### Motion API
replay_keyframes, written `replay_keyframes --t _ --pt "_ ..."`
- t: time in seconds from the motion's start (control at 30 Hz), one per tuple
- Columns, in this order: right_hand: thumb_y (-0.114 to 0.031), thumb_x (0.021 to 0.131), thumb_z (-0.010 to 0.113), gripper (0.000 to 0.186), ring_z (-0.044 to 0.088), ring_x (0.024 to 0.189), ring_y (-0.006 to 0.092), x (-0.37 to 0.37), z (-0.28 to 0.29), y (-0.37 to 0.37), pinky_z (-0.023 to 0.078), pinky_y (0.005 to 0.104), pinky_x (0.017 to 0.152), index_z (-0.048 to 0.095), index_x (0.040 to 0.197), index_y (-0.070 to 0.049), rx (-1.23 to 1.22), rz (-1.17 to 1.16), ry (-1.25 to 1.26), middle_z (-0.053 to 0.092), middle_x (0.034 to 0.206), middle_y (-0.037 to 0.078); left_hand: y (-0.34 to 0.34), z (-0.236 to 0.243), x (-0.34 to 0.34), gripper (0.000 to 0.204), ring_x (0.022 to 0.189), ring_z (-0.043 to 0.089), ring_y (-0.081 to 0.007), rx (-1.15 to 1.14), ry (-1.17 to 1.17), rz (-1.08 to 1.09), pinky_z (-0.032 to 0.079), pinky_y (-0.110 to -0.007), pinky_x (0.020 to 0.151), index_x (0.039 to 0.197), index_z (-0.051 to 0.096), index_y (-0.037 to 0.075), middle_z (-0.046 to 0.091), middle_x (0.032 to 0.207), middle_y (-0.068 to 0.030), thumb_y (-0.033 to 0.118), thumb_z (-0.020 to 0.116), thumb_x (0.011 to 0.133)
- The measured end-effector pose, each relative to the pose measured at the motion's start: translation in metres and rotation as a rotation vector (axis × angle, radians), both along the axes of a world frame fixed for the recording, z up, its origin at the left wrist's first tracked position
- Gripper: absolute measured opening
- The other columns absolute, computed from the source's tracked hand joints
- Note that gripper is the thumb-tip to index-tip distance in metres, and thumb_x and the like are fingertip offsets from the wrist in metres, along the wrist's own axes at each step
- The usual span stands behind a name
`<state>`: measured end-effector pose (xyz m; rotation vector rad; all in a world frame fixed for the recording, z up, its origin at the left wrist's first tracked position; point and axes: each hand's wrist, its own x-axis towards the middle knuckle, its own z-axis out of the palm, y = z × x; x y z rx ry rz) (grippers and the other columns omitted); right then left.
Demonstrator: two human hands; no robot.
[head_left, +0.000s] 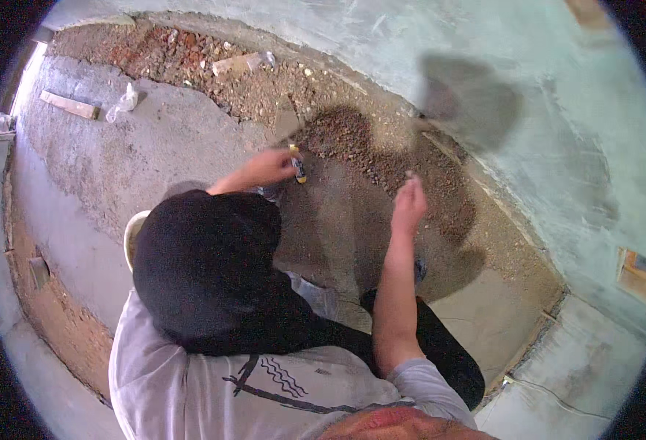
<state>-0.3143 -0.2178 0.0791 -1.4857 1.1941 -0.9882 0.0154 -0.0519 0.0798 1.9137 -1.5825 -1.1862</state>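
Note:
My left hand (274, 166), out past my black-clad raised knee (213, 271), grips a small yellow-and-black tool (300, 176); its exact kind I cannot make out. My right hand (409, 205) is reached forward over the gravelly dirt (369, 159), its fingers closed on a small pale piece (411, 175) too small to name. My hands are apart, with shadowed ground between them.
A pale green-grey plastered wall (565, 103) runs along the right. Rubble (154, 48) lines the far edge of the rough concrete floor (176, 125), with a wooden board (70, 103) and crumpled plastic (123, 103). A thin cord (550, 392) lies at lower right.

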Motion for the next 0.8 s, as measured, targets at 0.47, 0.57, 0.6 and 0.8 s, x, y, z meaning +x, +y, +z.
replay_keyframes --t 0.47,0.57,0.6,0.8 --pt "-0.037 0.092 0.061 0.035 0.064 0.100 0.0384 0.020 -0.055 0.012 0.052 0.0469 0.084 0.066 0.123 -0.020 -0.155 0.433 1.130 0.067 0.113 0.016 -0.009 -0.049 -0.042 0.045 0.078 0.069 -0.0350 0.037 -0.475 -0.097 0.054 -0.047 0.065 0.109 0.060 0.007 0.068 0.083 -0.0155 0.048 0.058 0.092" --pt "-0.037 0.093 0.060 0.037 0.064 0.101 0.0383 0.018 -0.052 -0.009 0.051 0.0474 0.086 0.066 0.124 -0.016 -0.100 0.347 1.058 0.068 0.112 0.017 -0.010 -0.048 -0.040 0.044 0.073 0.069 -0.0348 0.066 -0.462 -0.063 0.054 -0.046 0.060 0.106 0.061 0.008 0.067 0.075 -0.0124 0.049 0.059 0.091" --pt "-0.036 0.095 0.058 0.039 0.064 0.104 0.0392 0.019 -0.051 -0.014 0.051 0.0462 0.089 0.065 0.126 -0.013 -0.003 0.354 1.076 0.068 0.113 0.019 -0.009 -0.049 -0.038 0.045 0.074 0.070 -0.0344 0.026 -0.495 -0.056 0.054 -0.045 0.061 0.107 0.060 0.007 0.068 0.076 -0.0132 0.050 0.060 0.090" --pt "-0.033 0.095 0.058 0.043 0.060 0.112 0.0415 0.032 -0.053 0.001 0.048 0.0450 0.095 0.062 0.130 -0.007 0.101 0.345 0.989 0.064 0.121 0.024 -0.007 -0.064 0.002 0.043 0.077 0.070 -0.0342 -0.033 -0.612 0.234 0.055 -0.045 0.063 0.111 0.054 0.007 0.068 0.079 -0.0152 0.044 0.062 0.090"
